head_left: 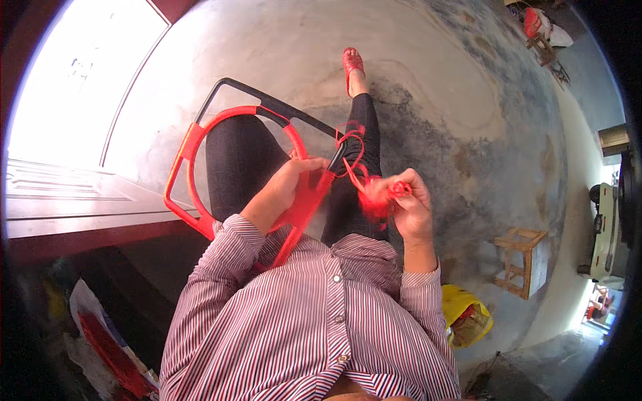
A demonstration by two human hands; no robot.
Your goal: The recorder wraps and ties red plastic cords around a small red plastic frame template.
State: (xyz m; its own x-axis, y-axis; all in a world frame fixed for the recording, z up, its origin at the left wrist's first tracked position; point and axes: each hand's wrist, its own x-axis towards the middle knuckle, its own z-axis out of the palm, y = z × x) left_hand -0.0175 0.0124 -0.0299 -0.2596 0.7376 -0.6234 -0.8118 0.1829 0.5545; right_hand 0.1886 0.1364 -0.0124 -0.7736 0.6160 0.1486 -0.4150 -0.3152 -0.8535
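Observation:
Across my lap lies a black metal frame (297, 113) with an inner ring, large parts of it wrapped in red strip (179, 157). My left hand (284, 186) closes round the frame's right side, beside a red-covered section. A loose loop of red strip (361, 150) hangs about the bare black bar there. To the right, off the frame, my right hand (414, 207) pinches a rolled bundle of red strip (400, 190); its trailing part is smeared by motion. The strip runs between this bundle and the bar.
A small wooden stool (520, 260) stands on the floor at the right. Nearer me is a yellow bag (461, 314) with something inside. My leg stretches forward, ending in a red shoe (352, 63). At the left is a bright doorway (80, 73); a wooden rack-like thing (545, 50) sits far right.

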